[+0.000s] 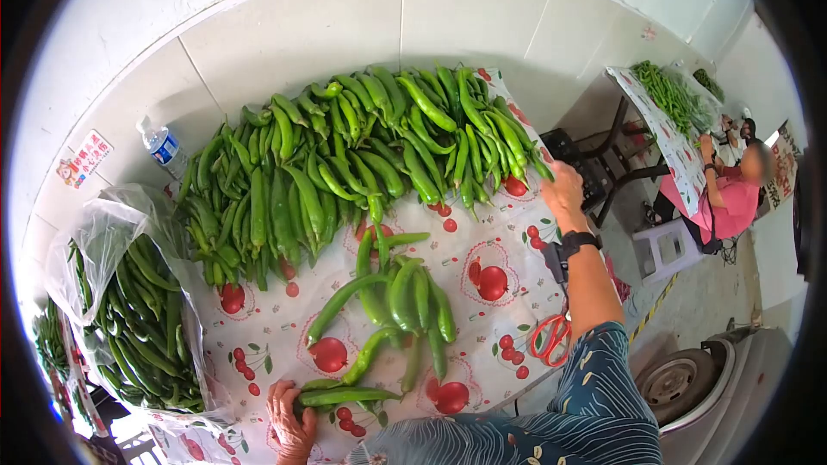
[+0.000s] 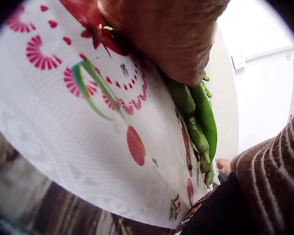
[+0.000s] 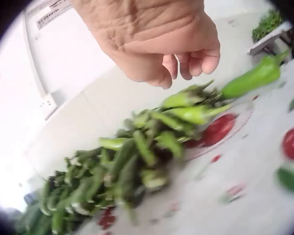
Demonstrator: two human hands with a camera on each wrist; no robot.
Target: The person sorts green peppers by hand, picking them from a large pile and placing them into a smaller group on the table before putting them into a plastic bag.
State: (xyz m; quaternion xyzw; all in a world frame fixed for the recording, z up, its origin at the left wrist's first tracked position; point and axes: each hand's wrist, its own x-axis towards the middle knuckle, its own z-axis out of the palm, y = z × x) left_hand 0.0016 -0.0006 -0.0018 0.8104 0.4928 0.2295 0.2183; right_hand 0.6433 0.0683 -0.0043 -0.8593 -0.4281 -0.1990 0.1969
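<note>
My left grip [image 1: 291, 420] curls round a few peppers [image 1: 345, 396] at the near edge of the surface [image 1: 508, 310], pressing them onto the cherry-print cloth. My right grip [image 1: 562, 189] hovers loosely curled, holding nothing, just beside the far right end of the big pile [image 1: 345, 146]. Red scissors [image 1: 550, 337] lie by my right forearm.

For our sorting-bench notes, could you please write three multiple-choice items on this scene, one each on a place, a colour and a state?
1. Where do the scissors lie?
A. by the right forearm, on the tablecloth
B. in the plastic bag
C. on the big pile

2. What colour are the scissors' handles?
A. blue
B. red
C. black

3. What is the left hand doing?
A. hanging idle
B. gripping peppers
C. holding a bottle

Answers: 1 A, they lie at the cloth's edge beside the arm; 2 B, the loops are red; 3 B, its fingers curl round the green peppers.
</note>
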